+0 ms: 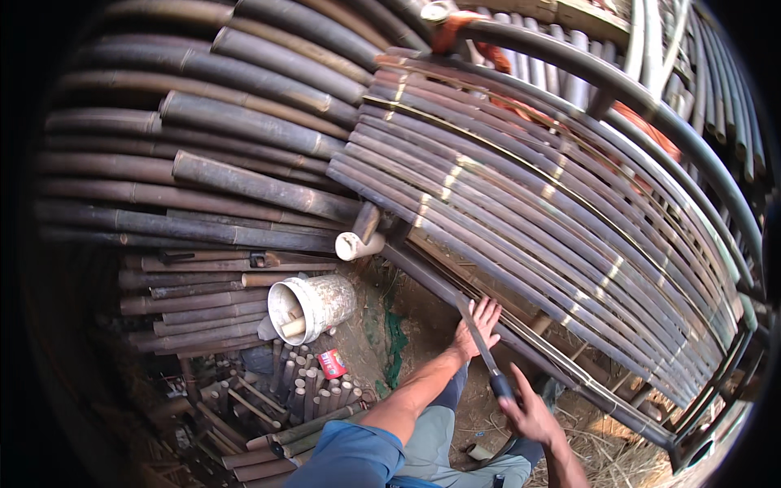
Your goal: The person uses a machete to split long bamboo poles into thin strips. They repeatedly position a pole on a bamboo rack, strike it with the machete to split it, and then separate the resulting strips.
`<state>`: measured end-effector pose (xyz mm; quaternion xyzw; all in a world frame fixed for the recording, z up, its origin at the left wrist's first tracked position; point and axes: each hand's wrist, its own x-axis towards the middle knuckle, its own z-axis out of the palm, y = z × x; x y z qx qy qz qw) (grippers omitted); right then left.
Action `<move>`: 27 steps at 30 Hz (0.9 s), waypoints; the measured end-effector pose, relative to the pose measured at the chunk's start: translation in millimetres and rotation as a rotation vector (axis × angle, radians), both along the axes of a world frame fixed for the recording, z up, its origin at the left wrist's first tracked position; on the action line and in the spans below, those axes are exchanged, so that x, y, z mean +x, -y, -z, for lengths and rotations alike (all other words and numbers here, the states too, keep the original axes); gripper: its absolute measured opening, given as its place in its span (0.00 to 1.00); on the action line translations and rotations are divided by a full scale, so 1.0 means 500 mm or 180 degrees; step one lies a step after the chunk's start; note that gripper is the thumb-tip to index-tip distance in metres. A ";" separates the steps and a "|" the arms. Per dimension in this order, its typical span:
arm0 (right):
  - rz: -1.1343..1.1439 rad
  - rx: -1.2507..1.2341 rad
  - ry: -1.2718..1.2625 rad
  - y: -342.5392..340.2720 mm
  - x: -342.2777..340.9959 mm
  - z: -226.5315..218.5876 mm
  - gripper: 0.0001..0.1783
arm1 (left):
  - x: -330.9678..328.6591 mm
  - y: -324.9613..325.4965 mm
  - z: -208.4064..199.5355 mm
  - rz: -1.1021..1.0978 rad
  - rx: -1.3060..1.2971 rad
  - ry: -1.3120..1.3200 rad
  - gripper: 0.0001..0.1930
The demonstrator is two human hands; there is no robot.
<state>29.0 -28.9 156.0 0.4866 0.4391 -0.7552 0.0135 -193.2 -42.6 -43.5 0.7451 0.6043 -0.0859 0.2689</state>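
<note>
My left hand (478, 327) lies with its fingers stretched out over a dark bamboo pole (423, 281) and the thin bamboo strips along it. My right hand (533, 413) is closed round the dark handle of a hand tool with a long, narrow metal blade (483, 340); whether it is a knife or a saw I cannot make out. The blade slants up and left, passing close by my left hand, its tip near the pole. Just beyond is a slatted bamboo panel (521, 195), its long slats side by side, held in a frame of thick bent bamboo.
Thick bamboo poles (244, 171) are stacked at the left. Below them stands a tipped, stained white bucket (333, 302) with bamboo pieces inside. Short cut bamboo lengths (305, 390) and a red packet (332, 363) lie on the ground. More poles (716, 89) lean at the far right.
</note>
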 end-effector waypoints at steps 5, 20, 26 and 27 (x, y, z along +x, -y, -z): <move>-0.1425 0.2461 0.1602 -0.131 -0.400 0.225 0.35 | -0.021 0.072 0.126 0.1354 0.0934 -0.2775 0.37; -0.0761 0.0899 0.0685 -0.165 -0.327 0.016 0.39 | -0.269 0.030 -0.044 -0.0423 -0.1183 0.0725 0.12; 0.0421 -0.0357 0.1599 0.223 -0.072 -0.127 0.34 | -0.291 -0.254 -0.072 -0.5304 -0.2086 0.4472 0.56; 0.1017 -0.0571 0.1942 0.278 -0.057 -0.147 0.30 | -0.279 -0.280 -0.068 -0.5380 -0.2146 0.4870 0.59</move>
